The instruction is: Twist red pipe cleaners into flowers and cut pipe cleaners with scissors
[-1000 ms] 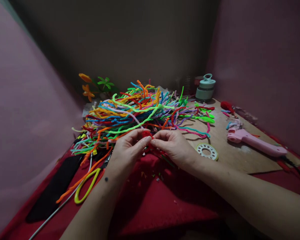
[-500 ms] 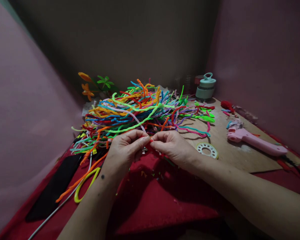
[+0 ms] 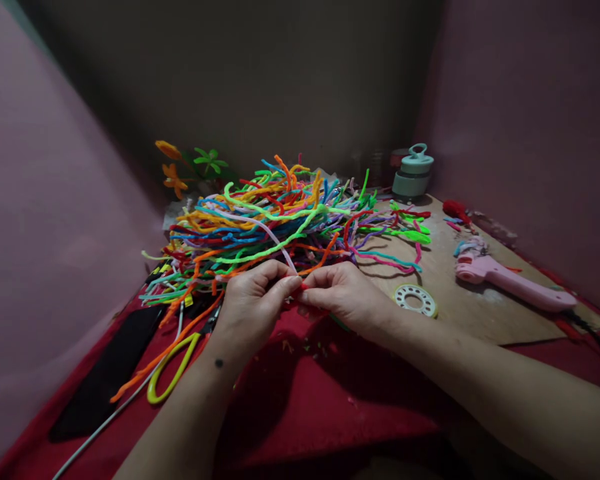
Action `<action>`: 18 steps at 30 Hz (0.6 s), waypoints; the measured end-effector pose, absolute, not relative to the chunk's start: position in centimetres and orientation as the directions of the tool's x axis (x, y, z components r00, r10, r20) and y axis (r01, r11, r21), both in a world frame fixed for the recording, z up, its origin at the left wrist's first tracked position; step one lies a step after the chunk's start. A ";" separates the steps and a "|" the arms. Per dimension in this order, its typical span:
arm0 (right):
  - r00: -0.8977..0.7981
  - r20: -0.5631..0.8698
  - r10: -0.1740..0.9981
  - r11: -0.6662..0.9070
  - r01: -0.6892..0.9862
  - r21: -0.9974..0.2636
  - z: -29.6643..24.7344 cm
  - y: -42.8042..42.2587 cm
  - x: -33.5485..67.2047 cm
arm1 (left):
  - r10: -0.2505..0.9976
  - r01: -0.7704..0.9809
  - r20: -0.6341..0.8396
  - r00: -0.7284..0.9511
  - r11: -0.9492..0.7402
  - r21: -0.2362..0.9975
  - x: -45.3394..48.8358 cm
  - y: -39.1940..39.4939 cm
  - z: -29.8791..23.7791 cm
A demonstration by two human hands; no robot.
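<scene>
My left hand (image 3: 253, 307) and my right hand (image 3: 347, 297) meet fingertip to fingertip over the red cloth (image 3: 330, 400). Both are closed in a pinch on a small red pipe-cleaner piece (image 3: 304, 287), mostly hidden by the fingers. Just behind the hands lies a big tangled heap of pipe cleaners (image 3: 275, 220) in many colours, with a long light-green one across its top.
Yellow-handled scissors (image 3: 173, 370) lie left of my left arm, beside a black flat object (image 3: 105, 373) and a white cable. On the wooden board (image 3: 480, 307) are a white ring disc (image 3: 415, 300), a pink glue gun (image 3: 510, 283) and a pale green container (image 3: 413, 177). Pipe-cleaner flowers (image 3: 180, 167) stand at the back left.
Both hands have kept pinching the red piece and have shifted slightly; the red piece shows less between the fingers than a second ago.
</scene>
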State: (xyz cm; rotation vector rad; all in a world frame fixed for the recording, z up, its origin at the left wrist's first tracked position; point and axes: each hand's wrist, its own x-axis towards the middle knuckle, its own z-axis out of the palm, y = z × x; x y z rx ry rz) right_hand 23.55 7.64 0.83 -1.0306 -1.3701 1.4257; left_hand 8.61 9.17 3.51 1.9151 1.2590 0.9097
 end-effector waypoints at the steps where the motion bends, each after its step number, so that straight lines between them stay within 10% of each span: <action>1: -0.269 0.005 0.963 -0.006 -0.040 -0.999 0.8 7.7 23.5 | 0.928 0.508 0.205 0.310 -0.344 0.790 8.5 9.3 3.4; 18: -0.360 -0.097 0.928 -0.127 -0.061 -0.990 1.6 7.6 24.0 | 0.762 0.464 0.185 0.620 -0.547 0.697 7.7 9.5 4.6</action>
